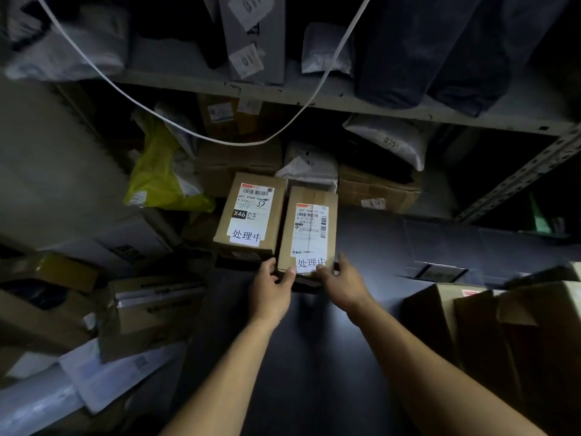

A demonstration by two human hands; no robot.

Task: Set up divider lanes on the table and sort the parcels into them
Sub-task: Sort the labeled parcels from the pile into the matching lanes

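Scanning from 9 o'clock: open cardboard boxes [147, 313] and white mailers [103, 379] are heaped along the left side of the dark table [314, 357]. At 10 o'clock a yellow bag [154, 171] lies against the stack. Near centre, the left parcel [250, 215] rests flat, marked X46. The right parcel [309, 229] sits just beside it, edges touching or nearly so. The left hand [273, 291] grips the right parcel's near left corner, thumb on top. The right hand [342, 283] grips its near right corner, thumb pressing the white label. At 4 o'clock stand upright cardboard dividers [490, 335]. A metal shelf [345, 102] spans 12 o'clock.
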